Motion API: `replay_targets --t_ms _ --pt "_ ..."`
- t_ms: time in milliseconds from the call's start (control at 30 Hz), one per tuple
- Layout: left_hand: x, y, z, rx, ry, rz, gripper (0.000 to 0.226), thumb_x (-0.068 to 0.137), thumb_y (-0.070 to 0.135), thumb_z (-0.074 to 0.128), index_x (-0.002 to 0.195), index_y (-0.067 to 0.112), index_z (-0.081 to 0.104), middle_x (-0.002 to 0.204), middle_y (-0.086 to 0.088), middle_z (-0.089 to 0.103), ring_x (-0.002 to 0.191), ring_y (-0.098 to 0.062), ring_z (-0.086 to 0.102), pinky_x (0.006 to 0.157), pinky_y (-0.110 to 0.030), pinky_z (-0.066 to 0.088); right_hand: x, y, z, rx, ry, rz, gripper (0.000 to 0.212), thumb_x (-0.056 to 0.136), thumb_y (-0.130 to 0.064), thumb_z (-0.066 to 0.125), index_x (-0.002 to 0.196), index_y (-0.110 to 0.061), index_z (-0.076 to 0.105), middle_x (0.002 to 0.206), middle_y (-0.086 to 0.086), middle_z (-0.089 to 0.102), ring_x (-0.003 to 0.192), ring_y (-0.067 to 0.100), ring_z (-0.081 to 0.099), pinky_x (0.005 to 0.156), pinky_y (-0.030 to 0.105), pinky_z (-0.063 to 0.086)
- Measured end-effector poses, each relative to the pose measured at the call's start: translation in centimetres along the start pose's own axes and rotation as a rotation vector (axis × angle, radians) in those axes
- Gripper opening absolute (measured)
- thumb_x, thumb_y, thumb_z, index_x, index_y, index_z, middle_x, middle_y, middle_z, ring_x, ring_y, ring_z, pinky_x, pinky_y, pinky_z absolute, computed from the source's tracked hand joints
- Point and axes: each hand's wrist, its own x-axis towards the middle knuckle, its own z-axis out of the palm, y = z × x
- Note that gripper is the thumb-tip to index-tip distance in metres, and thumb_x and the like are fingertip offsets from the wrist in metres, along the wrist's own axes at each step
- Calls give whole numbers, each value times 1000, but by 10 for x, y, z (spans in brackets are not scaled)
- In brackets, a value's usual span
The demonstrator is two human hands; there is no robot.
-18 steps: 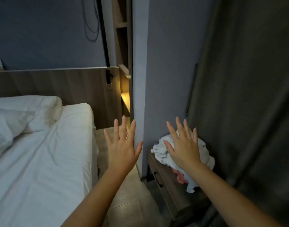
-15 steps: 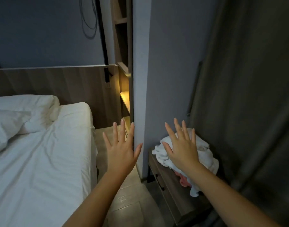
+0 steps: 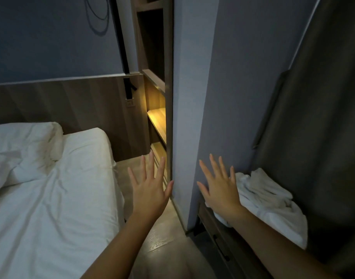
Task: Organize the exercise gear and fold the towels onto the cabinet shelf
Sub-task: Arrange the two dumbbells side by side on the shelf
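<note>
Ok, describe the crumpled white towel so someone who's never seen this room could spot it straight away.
Start at the tall grey wall column right of the bed. At its foot, beside the dark curtain, a low wooden cabinet stands. The towel lies heaped on top, next to the open right hand: the only white cloth on this side, unfolded and rumpled, unlike the bedding.

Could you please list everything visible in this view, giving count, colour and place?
towel pile: one, white, crumpled on the low cabinet at right
low cabinet: one, brown wood, below the towel pile
curtain: one, dark grey, far right
bed: one, white sheet, left
pillow: one, white, at the headboard
headboard: one, brown wood, behind the bed
lit shelf: one, warm yellow, centre
left hand: open, over the floor
right hand: open, by the towel pile
</note>
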Motion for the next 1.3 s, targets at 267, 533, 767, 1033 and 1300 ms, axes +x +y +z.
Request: replay_targets --t_ms 267,533,767,1033,1300 --pt "43 -53 46 -20 -74 -45 75 91 70 6 154 30 -1 164 -6 -7 150 -30 -9 114 -63 11 73 -42 35 21 -53 -93 66 95 -58 32 154 -31 22 163 5 15 150 32 13 115 58 13" --pt "143 -104 100 -22 -57 -61 76 91 63 34 154 23 25 163 -9 12 150 -33 8 116 -64 8 190 -77 100 78 -63 -163 66 94 -54 48 152 -29 29 160 9 26 146 35 24 112 62 26" --pt "245 -151 145 34 -103 -86 73 93 65 31 152 22 34 161 -10 20 148 -34 15 115 -63 6 310 -106 155 42 -173 -215 66 99 -57 28 156 -32 5 165 6 1 151 32 -3 117 57 3" --pt "337 -208 195 40 -178 -155 72 93 65 32 152 24 32 162 -9 18 149 -33 14 114 -59 0 421 -133 212 50 -282 -213 66 99 -55 29 156 -33 2 165 4 -3 151 30 -7 118 58 7" --pt "478 -282 267 54 -266 -54 76 89 69 18 155 30 18 164 -6 10 150 -31 4 117 -62 5 543 -166 279 61 -351 -95 68 98 -59 29 155 -37 -2 164 3 -9 150 29 -12 118 53 -1"
